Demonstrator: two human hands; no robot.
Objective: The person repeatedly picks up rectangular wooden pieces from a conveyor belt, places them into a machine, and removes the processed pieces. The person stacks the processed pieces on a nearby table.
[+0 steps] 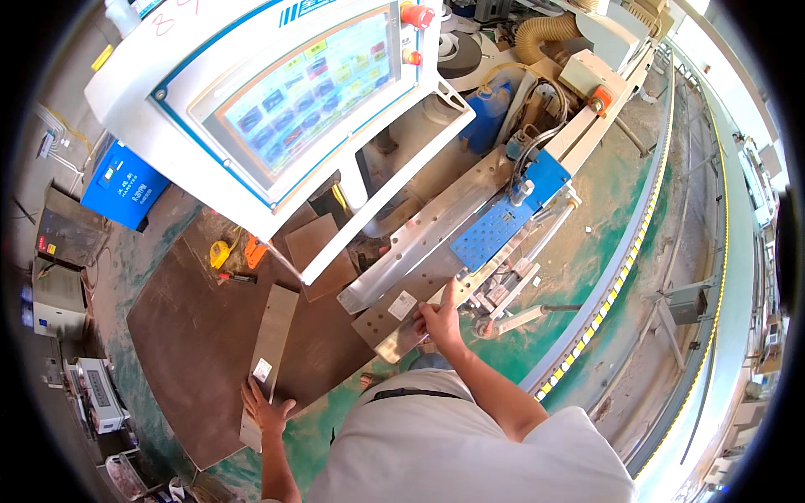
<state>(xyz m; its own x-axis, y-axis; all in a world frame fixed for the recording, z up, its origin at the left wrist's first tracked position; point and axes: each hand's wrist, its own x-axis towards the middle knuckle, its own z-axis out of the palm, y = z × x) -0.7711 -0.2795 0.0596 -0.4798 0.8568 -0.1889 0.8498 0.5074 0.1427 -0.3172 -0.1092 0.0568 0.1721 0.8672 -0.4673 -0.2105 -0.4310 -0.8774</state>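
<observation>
My left hand [267, 408] rests on the near end of a narrow board [275, 334] with a white label. Its fingers are spread and its thumb stands apart. That board lies on a large brown sheet-topped table [176, 356]. To the right, my right hand [442, 321] touches the near right corner of another labelled board [381, 323], beside a metal guide. The index finger stretches forward and the others bend over the edge; their undersides are hidden. This board lies along the machine's metal bed [436, 226], near a blue perforated plate [495, 233].
A white control panel with a lit screen [302, 92] overhangs the table. A yellow tape measure [220, 253] and an orange tool [255, 251] lie on the sheet. Further right runs a long rail with yellow-and-white marks [605, 308]. A blue box [126, 185] stands left.
</observation>
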